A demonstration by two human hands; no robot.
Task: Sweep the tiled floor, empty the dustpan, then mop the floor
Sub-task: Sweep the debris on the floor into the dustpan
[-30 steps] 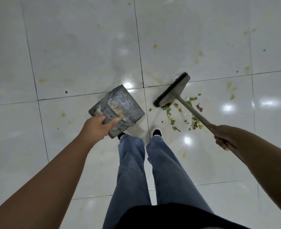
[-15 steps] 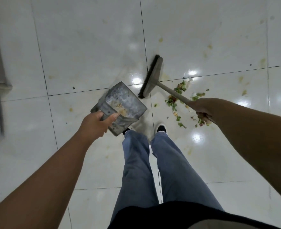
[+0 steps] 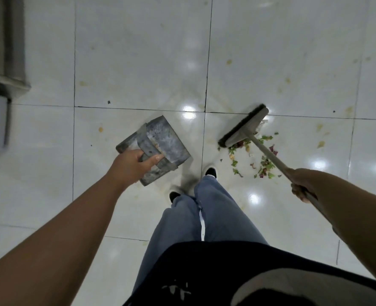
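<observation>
Metal dustpan (image 3: 158,144) is up off the white tiled floor (image 3: 138,51), left hand (image 3: 134,165) wrapped round its handle, thumb lying along the top, arm stretched out straight. To the right of the dustpan, the broom (image 3: 244,127) has its head down on the tiles, touching a scatter of green and purple scraps (image 3: 263,161). Right hand (image 3: 302,184) is clamped on the broom stick, forearm angled inward.

Both arms reach forward and down, each hand gripping.
Left hand (image 3: 132,164) curls around a dustpan (image 3: 158,146) handle; right hand (image 3: 302,184) wraps a broom (image 3: 246,127) shaft, arm angled inward.
</observation>
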